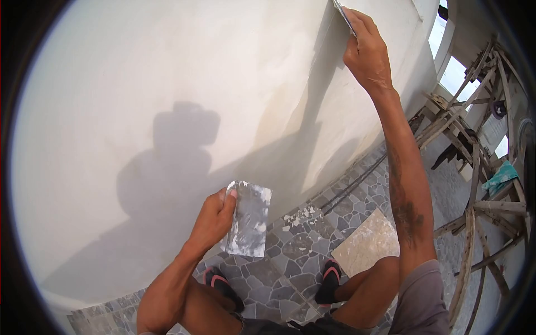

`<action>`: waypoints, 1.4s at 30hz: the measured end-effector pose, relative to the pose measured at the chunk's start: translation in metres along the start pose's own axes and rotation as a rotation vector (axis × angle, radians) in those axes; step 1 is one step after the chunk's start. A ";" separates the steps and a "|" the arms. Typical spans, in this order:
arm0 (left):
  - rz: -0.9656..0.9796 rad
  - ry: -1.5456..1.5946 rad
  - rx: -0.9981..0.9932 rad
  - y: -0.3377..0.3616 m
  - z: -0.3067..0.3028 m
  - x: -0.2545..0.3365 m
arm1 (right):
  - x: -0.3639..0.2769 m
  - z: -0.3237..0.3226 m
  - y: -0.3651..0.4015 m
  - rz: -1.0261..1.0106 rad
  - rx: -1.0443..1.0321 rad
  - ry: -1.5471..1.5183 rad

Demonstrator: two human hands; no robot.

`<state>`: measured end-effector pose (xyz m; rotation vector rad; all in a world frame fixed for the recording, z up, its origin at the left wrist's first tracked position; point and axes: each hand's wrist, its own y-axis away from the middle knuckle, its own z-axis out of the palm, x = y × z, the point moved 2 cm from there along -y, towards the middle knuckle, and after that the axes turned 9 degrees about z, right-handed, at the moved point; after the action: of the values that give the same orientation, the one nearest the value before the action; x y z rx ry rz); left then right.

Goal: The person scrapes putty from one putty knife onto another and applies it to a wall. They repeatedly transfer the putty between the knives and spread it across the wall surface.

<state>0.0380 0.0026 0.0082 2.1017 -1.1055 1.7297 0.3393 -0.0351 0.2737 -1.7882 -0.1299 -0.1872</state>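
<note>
My left hand [215, 219] grips a flat rectangular metal putty blade [249, 220] by its side, thumb lying on its face. White putty smears its corners and edges. High up at the wall, my right hand [367, 53] is closed around a second putty blade [345, 17], seen nearly edge-on and partly cut off by the top of the view. That blade is right at the surface of the pale plastered wall [223, 61]. A damp-looking beige patch [279, 111] marks the wall below it, alongside the shadow of my arm.
Stone-patterned floor tiles [290, 273] lie under my feet, with white putty flakes [301, 218] near the wall's base. A beige board [368, 243] is on the floor by my right leg. At right stands wooden scaffolding [474, 167] with a teal cloth [501, 177] on it.
</note>
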 end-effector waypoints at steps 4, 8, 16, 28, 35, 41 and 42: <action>0.017 0.039 0.031 0.002 0.002 -0.004 | -0.011 0.002 0.018 0.050 -0.039 -0.019; -0.005 0.013 0.002 0.002 -0.001 -0.006 | -0.023 0.016 0.054 0.072 -0.055 -0.024; 0.010 -0.001 0.015 0.003 -0.002 -0.002 | -0.075 0.033 0.142 0.120 -0.057 -0.153; -0.156 0.337 0.035 -0.003 0.007 -0.003 | -0.123 0.036 0.240 0.196 -0.260 -0.254; -0.296 0.474 0.009 -0.008 0.007 0.004 | -0.118 -0.012 0.228 0.697 -0.566 -0.733; -0.349 0.691 0.031 -0.013 0.014 -0.010 | -0.123 -0.051 0.199 0.873 -0.724 -0.909; -0.357 0.733 0.028 -0.013 0.014 -0.009 | -0.130 -0.056 0.193 0.751 -0.691 -0.893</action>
<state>0.0569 0.0075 -0.0004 1.3440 -0.4630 2.0481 0.2447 -0.1308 0.0755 -2.3465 -0.0108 1.2469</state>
